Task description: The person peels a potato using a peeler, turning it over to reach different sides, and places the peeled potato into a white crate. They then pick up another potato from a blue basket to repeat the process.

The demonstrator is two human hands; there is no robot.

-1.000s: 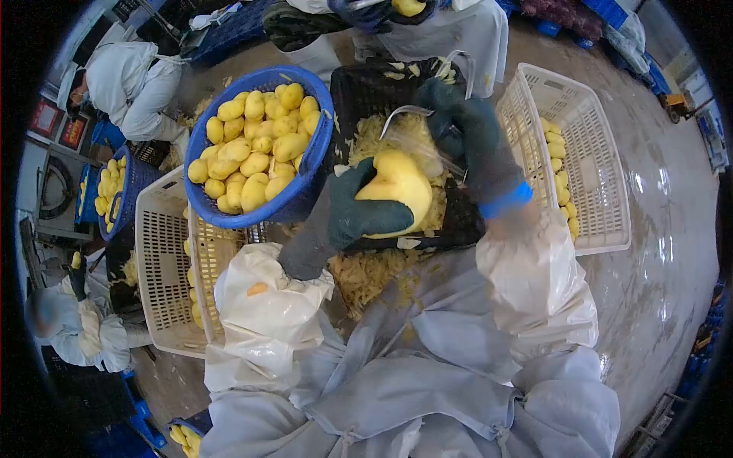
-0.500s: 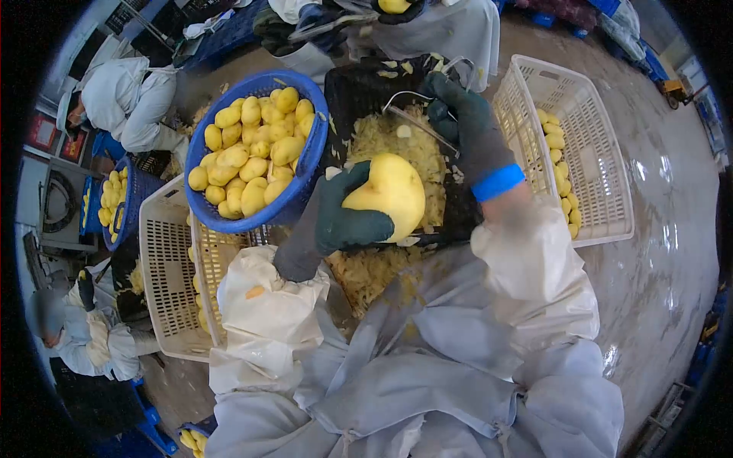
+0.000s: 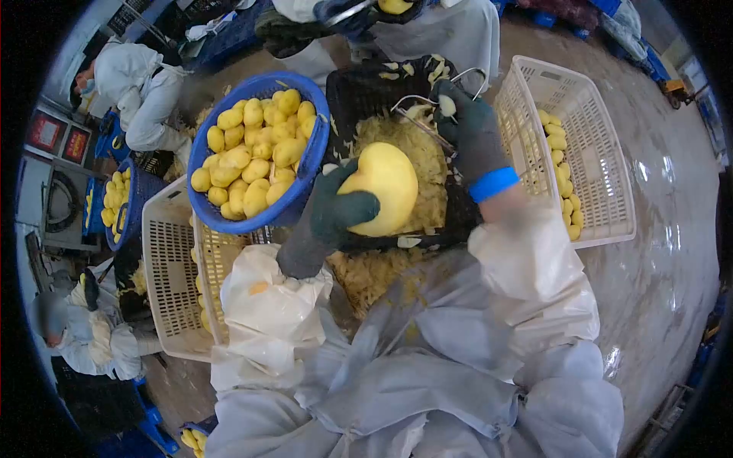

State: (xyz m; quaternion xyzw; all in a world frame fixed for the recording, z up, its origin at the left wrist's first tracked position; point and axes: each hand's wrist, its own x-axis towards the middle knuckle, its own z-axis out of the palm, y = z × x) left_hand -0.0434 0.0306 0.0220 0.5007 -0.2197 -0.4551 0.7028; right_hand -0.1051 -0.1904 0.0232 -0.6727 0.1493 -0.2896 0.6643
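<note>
Wrapped in a dark green glove, my left hand (image 3: 340, 200) holds a large, smooth yellow fruit (image 3: 388, 188) above a black crate (image 3: 357, 103) of pale peelings (image 3: 427, 172). My right hand (image 3: 460, 114), gloved too with a blue band at the wrist, grips a bent metal peeling tool (image 3: 427, 124) just above and right of the fruit. The tool and fruit are apart. At the left stands a blue basket (image 3: 319, 156) heaped with peeled yellow fruits (image 3: 256, 156).
A white crate (image 3: 607, 164) with a row of yellow fruits is at the right. Another white crate (image 3: 172, 267) sits left, below the blue basket. Co-workers in pale clothing are at the far left (image 3: 137, 88), lower left (image 3: 95, 336) and top.
The fruit in my left hand has shifted slightly left and turned. My right hand and the tool have moved a little, with a pale scrap now at the tool. The upper-left co-worker has shifted.
</note>
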